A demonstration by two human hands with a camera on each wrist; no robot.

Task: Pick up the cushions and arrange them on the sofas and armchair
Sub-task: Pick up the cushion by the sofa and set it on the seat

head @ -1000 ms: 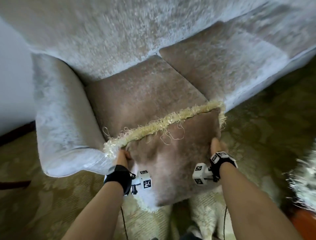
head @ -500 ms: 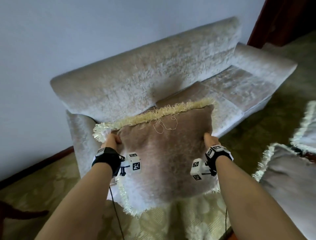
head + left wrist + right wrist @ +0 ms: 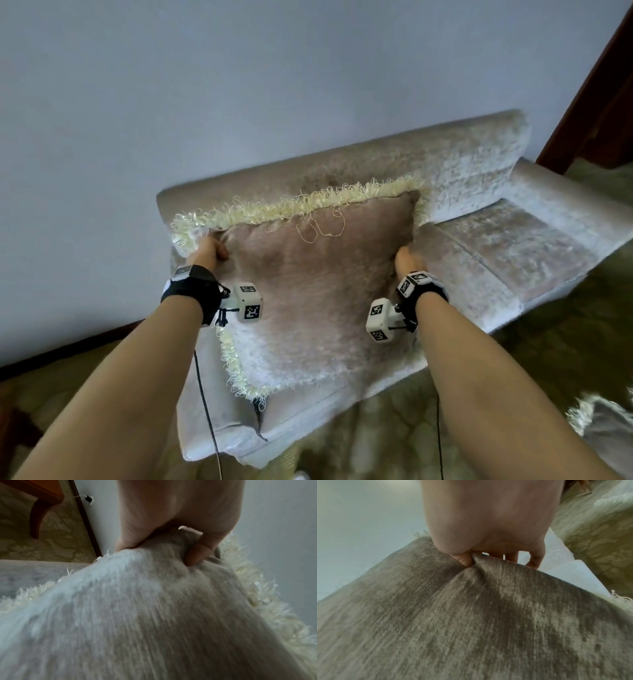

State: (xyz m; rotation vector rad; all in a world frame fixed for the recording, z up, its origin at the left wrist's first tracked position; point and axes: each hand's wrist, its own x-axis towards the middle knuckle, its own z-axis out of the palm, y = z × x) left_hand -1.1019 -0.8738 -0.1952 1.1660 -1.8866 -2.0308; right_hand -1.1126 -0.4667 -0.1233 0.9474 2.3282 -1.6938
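A square taupe velvet cushion (image 3: pixel 318 284) with a cream fringe hangs in front of the left end of a pale two-seat sofa (image 3: pixel 513 246), covering its left seat. My left hand (image 3: pixel 209 251) grips the cushion's upper left corner; the thumb presses into the fabric (image 3: pixel 197 555). My right hand (image 3: pixel 407 260) pinches the cushion's right edge, thumb (image 3: pixel 464 559) on the front, fingers behind. The velvet fills both wrist views (image 3: pixel 154 615) (image 3: pixel 471 622). The cushion's back and the seat under it are hidden.
A plain pale wall (image 3: pixel 239 85) stands behind the sofa. Patterned green carpet (image 3: pixel 548 342) covers the floor. Another fringed cushion (image 3: pixel 603 421) lies at the lower right. Dark wood trim (image 3: pixel 599 102) rises at the far right, and a wooden furniture leg (image 3: pixel 39 511) stands left.
Both hands have lifted the cushion up and forward, from low over the seat's front edge to in front of the sofa's backrest. The view has tilted up toward the wall.
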